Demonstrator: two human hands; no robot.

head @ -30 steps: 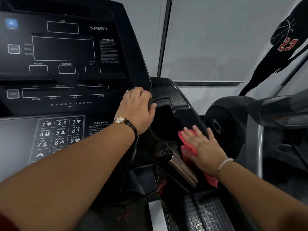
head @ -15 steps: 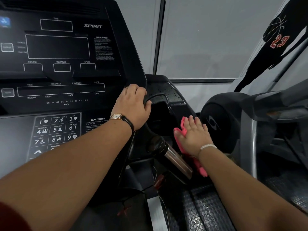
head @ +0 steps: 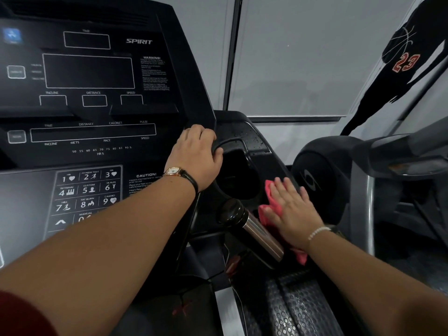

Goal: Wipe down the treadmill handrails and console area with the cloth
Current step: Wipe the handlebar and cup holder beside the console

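The pink cloth (head: pixel 271 209) lies on the black handrail (head: pixel 263 146) at the right of the console (head: pixel 89 98), just right of the silver grip bar (head: pixel 263 235). The right hand (head: pixel 294 214) presses it flat, fingers (head: pixel 288 190) straight and slightly spread, pointing far; cloth shows left of the palm and near the wrist. A bead bracelet (head: pixel 318 232) circles that wrist. The left hand (head: pixel 196 158), with a watch (head: pixel 173 171), grips the console's right edge, fingers curled over it, beside the cup holder (head: pixel 236 178). Farther right stands another machine (head: pixel 324 166); a black figure (head: pixel 403 66) numbered 23 marks the wall.
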